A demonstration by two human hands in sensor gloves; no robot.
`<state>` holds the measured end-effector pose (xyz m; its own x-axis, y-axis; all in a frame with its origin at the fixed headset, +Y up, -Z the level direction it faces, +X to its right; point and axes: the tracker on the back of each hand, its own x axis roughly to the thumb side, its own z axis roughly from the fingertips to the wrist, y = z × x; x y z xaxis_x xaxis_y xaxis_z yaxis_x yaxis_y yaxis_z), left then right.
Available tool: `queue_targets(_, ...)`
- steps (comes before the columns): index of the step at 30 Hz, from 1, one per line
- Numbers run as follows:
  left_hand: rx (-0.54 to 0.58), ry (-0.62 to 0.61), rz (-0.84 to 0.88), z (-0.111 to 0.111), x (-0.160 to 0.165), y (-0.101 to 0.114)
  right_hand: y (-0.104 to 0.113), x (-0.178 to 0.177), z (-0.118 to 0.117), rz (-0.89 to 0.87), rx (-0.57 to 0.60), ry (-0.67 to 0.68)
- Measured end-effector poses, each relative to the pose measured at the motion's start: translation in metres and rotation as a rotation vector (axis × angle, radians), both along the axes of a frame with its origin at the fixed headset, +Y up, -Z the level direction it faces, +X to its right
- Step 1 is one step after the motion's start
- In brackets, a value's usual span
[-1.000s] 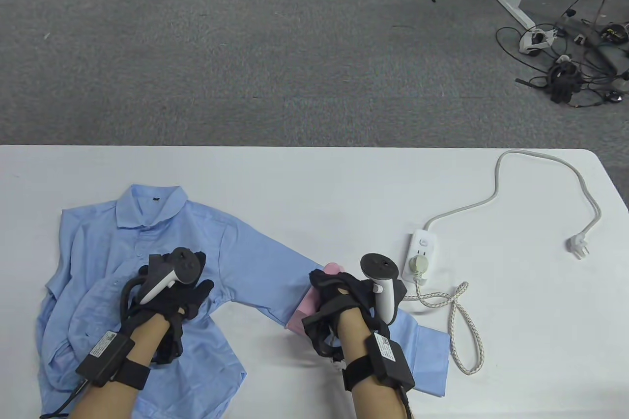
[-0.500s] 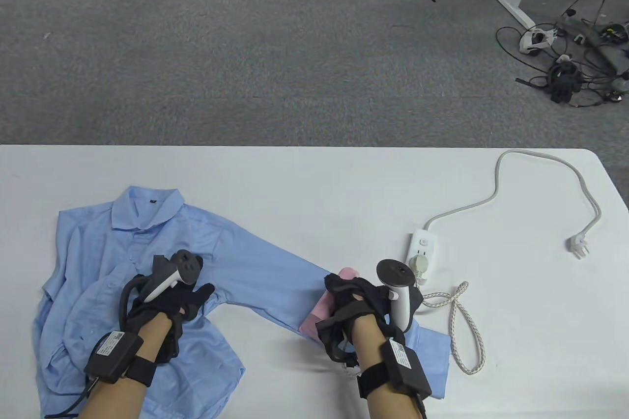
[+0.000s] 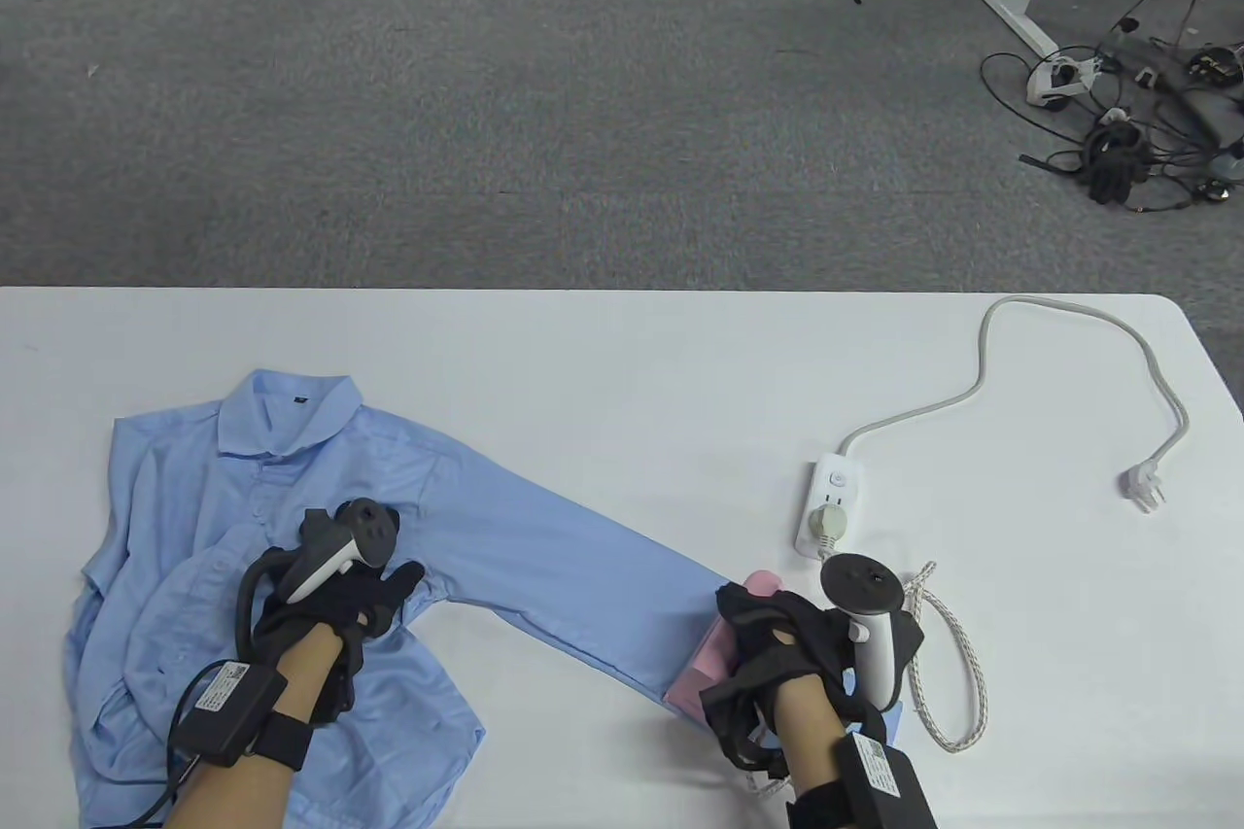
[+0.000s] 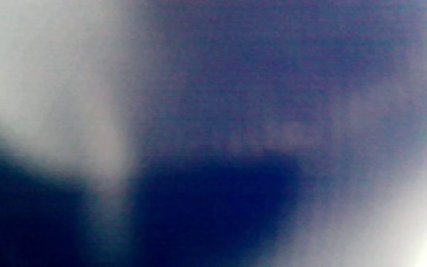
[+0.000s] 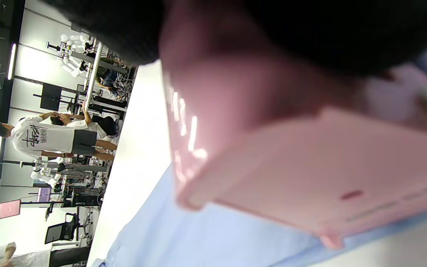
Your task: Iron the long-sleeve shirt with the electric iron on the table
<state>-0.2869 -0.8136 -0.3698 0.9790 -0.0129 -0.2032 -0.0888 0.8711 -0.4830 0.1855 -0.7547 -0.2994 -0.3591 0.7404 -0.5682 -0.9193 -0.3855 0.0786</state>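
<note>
A light blue long-sleeve shirt [image 3: 243, 518] lies on the white table [image 3: 622, 362] at the left, one sleeve [image 3: 573, 576] stretched toward the lower right. My left hand [image 3: 340, 596] rests flat on the shirt near the armpit. My right hand [image 3: 787, 644] grips the handle of a pink electric iron [image 3: 714, 664] that sits on the sleeve's cuff end. In the right wrist view the pink iron [image 5: 310, 148] fills the frame over blue cloth [image 5: 198, 237]. The left wrist view is a dark blur.
A white power strip [image 3: 831, 503] lies right of the sleeve with the iron's braided cord [image 3: 948, 664] plugged in and looped beside it. The strip's own grey cable [image 3: 1069, 353] curves to a loose plug [image 3: 1142, 484] near the table's right edge.
My right hand has slid the iron along the sleeve toward the lower right, to the cuff end. My left hand has stayed on the shirt body.
</note>
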Motion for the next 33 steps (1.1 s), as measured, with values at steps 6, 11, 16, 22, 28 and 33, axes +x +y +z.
queue_targets(6, 0.001, 0.003, -0.002, 0.001, -0.001, 0.0, 0.006, 0.019, 0.013, 0.044, -0.009, -0.014)
queue_targets(11, -0.006, 0.009, 0.014, 0.005, -0.006, 0.0, 0.007, 0.035, 0.025, 0.035, -0.019, -0.017)
queue_targets(16, -0.004, 0.012, -0.001, 0.005, -0.005, 0.0, 0.008, 0.05, 0.034, 0.04, -0.023, -0.031)
queue_targets(22, -0.005, 0.013, 0.019, 0.005, -0.006, 0.0, 0.007, 0.063, 0.042, 0.027, -0.016, -0.038)
queue_targets(28, -0.006, 0.016, 0.04, 0.004, -0.007, 0.002, 0.006, 0.063, 0.042, -0.011, -0.02, -0.029)
queue_targets(33, 0.046, 0.01, 0.14, 0.011, -0.011, 0.023, 0.029, 0.058, 0.033, -0.07, 0.067, -0.003)
